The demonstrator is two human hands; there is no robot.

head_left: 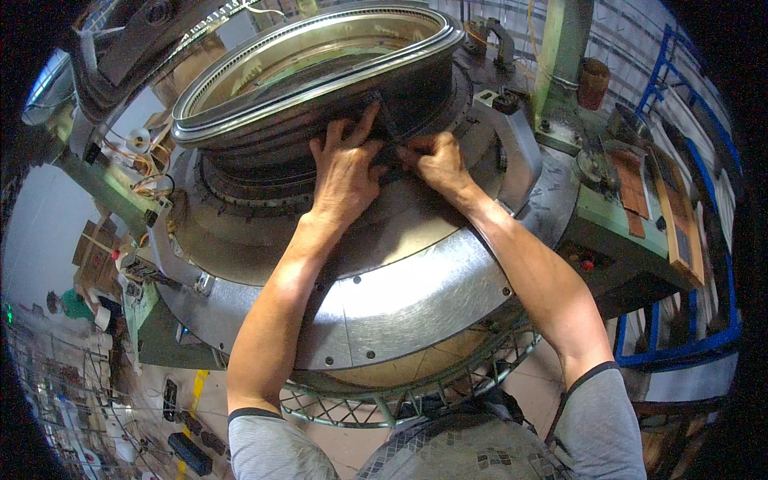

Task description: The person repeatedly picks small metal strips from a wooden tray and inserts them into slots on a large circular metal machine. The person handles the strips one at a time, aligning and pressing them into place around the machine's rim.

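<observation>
Circular knitting machine [400,236], by its looks, spread across most of the frame from upper left to right of centre. Beyond it at the right edge, a blue-framed rack [680,350] with pale sheeting behind the bars. Curved across the middle, a bright, bolted steel ring plate [392,296]. Above that, from upper left to upper centre, a tilted metal drum [296,132] with a shiny toothed rim and a dark, ribbed outer wall. Below the plate, at lower centre, a green lattice ring [384,414]. At upper right, a thick green post [564,68].

Near the centre, both bare hands at the drum's near side. Left hand [346,176] with fingers spread and partly bent, one stretched upward against the dark wall. Just to its right, right hand [442,166] with fingers curled, thumb and forefinger brought close together at the foot of the same wall; too dark there to tell of anything pinched between them.

At left, a cardboard box [96,256]. At right, a narrow wooden frame [678,212]. At upper right, beside the post, a rusty-brown can [592,84]. At upper left, a white cone [138,141]. Smallest, right of centre, a red knob [587,265].
</observation>
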